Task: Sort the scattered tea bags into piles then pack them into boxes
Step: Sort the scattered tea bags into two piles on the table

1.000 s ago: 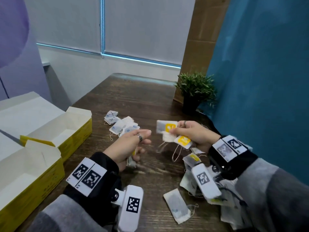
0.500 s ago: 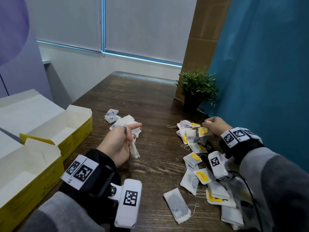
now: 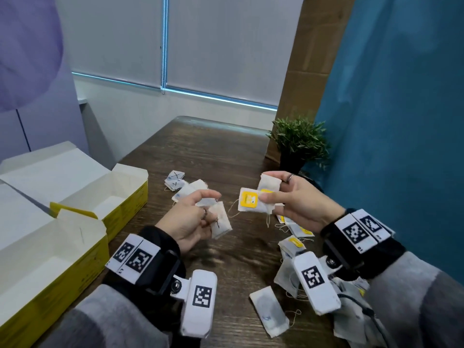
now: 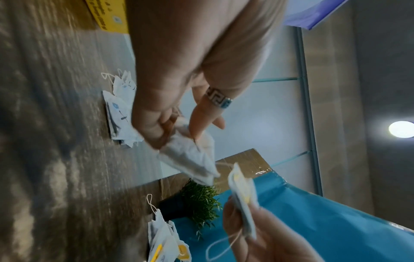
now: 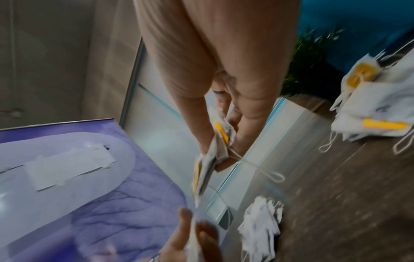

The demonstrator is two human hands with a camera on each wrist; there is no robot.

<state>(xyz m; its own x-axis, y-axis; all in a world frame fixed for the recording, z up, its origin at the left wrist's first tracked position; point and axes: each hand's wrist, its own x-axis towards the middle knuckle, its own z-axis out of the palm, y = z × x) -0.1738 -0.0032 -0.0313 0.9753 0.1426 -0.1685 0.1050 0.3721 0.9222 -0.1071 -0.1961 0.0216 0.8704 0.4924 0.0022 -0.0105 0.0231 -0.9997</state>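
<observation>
My right hand (image 3: 271,195) is raised over the table middle and pinches a few yellow-tagged tea bags (image 3: 251,203), seen edge-on in the right wrist view (image 5: 218,141). My left hand (image 3: 200,217) faces it and grips white tea bags (image 3: 221,222) marked with a dark X, also white tea bags (image 4: 190,156) in the left wrist view. A pile of X-marked and blue-marked bags (image 3: 180,187) lies behind the left hand. A pile of yellow-tagged bags (image 3: 293,229) lies under the right wrist. One plain bag (image 3: 270,311) lies near the front.
Two open yellow boxes (image 3: 120,197) (image 3: 50,267) with white insides stand at the left table edge. A small potted plant (image 3: 298,144) stands at the back right against a blue wall (image 3: 401,121). More bags lie heaped by my right sleeve (image 3: 351,297).
My right hand has come back from the yellow-tag pile toward the middle with yellow-tagged bags in it. My left hand has lifted from the left pile, holding X-marked bags.
</observation>
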